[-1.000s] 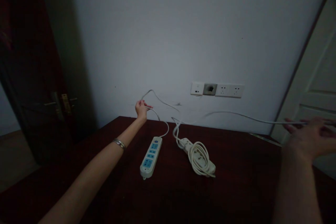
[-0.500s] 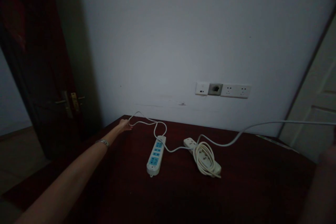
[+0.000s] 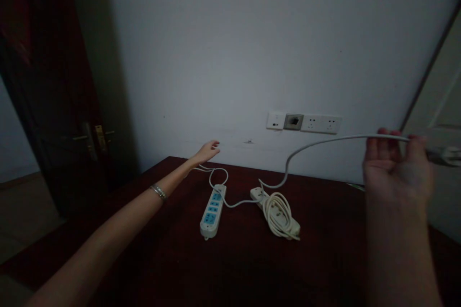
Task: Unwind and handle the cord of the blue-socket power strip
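Note:
A white power strip with blue sockets (image 3: 211,206) lies on the dark red table (image 3: 234,268). Its white cable (image 3: 317,143) loops on the table and rises to my right hand (image 3: 398,172), which holds it near the plug (image 3: 446,155) at the right edge. My left hand (image 3: 207,151) hovers open above the cable's loop at the table's far edge, holding nothing. A second cream power strip (image 3: 277,213) lies beside the first, with its own cord coiled on top.
A row of wall sockets (image 3: 304,123) sits on the grey wall above the table. A dark wooden door (image 3: 54,105) with a brass handle stands at the left. A pale door (image 3: 442,120) is at the right.
My left hand has let go of the cable and lifted off it; the loop now rests on the table. My right hand has come into view, holding the cable near the plug.

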`<state>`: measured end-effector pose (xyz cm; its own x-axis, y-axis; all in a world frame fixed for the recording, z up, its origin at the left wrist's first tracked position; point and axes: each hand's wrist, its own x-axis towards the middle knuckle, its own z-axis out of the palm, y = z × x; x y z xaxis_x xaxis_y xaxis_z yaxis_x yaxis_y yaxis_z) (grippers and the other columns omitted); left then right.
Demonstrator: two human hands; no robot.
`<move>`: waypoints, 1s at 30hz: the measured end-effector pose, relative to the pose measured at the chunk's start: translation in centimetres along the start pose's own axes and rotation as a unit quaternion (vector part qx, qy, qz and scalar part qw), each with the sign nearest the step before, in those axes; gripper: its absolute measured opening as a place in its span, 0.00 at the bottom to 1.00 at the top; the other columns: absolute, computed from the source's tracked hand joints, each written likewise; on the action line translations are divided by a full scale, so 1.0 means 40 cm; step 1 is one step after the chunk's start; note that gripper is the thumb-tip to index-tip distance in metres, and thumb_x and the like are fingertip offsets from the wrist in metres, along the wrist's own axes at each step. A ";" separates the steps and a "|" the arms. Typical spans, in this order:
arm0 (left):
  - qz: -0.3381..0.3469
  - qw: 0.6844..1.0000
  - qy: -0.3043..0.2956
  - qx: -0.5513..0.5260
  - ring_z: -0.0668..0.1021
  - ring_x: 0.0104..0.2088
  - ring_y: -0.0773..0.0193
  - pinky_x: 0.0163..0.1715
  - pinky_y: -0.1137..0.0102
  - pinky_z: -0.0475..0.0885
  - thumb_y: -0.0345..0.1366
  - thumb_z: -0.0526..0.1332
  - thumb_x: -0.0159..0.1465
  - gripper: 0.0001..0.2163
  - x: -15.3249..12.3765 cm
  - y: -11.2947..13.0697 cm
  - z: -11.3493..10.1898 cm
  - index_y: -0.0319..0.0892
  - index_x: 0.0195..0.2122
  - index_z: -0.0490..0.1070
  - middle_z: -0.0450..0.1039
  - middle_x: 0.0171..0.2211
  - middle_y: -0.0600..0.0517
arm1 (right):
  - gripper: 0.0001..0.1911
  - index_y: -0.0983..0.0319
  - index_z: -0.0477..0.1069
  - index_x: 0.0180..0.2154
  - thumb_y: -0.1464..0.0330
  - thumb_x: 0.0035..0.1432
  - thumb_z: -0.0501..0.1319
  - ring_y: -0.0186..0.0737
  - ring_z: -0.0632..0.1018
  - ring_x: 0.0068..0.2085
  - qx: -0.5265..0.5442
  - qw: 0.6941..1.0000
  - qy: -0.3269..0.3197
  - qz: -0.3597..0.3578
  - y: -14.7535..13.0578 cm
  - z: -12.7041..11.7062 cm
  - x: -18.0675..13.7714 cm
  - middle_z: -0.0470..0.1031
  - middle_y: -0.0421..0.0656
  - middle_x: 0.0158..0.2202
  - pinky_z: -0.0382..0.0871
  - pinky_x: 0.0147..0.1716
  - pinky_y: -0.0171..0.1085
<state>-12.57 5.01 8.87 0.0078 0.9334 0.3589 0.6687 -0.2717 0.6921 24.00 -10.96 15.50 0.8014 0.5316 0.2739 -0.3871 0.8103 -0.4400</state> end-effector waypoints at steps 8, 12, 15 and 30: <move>0.294 0.841 -0.416 -0.181 0.73 0.47 0.63 0.48 0.67 0.66 0.31 0.63 0.54 0.22 -0.184 0.277 0.175 0.39 0.52 0.64 0.70 0.49 0.44 | 0.10 0.66 0.64 0.29 0.70 0.63 0.52 0.27 0.76 0.34 0.142 0.980 -0.017 0.140 0.018 0.040 -0.047 0.71 0.41 0.32 0.74 0.32 0.26; 0.246 0.838 -0.429 -0.232 0.75 0.32 0.68 0.36 0.71 0.69 0.34 0.60 0.58 0.08 -0.224 0.280 0.248 0.36 0.37 0.70 0.73 0.31 0.50 | 0.11 0.66 0.64 0.28 0.70 0.63 0.52 0.24 0.75 0.30 0.151 0.980 -0.005 0.130 0.004 0.033 -0.043 0.70 0.39 0.29 0.73 0.30 0.24; 0.178 0.852 -0.365 -0.331 0.70 0.19 0.73 0.22 0.75 0.65 0.41 0.56 0.60 0.11 -0.220 0.262 0.266 0.37 0.31 0.66 0.65 0.21 0.57 | 0.08 0.64 0.63 0.31 0.69 0.63 0.52 0.27 0.76 0.31 0.130 0.988 -0.014 0.083 0.005 0.012 -0.024 0.70 0.38 0.30 0.74 0.32 0.28; 0.271 0.946 -0.174 -0.039 0.71 0.24 0.69 0.26 0.74 0.63 0.35 0.60 0.54 0.09 -0.207 0.224 0.101 0.39 0.33 0.77 0.74 0.24 0.52 | 0.15 0.67 0.72 0.29 0.63 0.40 0.66 0.26 0.63 0.16 -0.398 0.900 -0.157 -0.078 0.040 -0.081 0.059 0.68 0.39 0.21 0.56 0.12 0.30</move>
<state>-3.62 -4.21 9.57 0.5868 0.6695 0.4555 0.4395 -0.7358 0.5153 26.73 -9.21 12.68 0.6013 0.5714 0.5585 0.2689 0.5135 -0.8149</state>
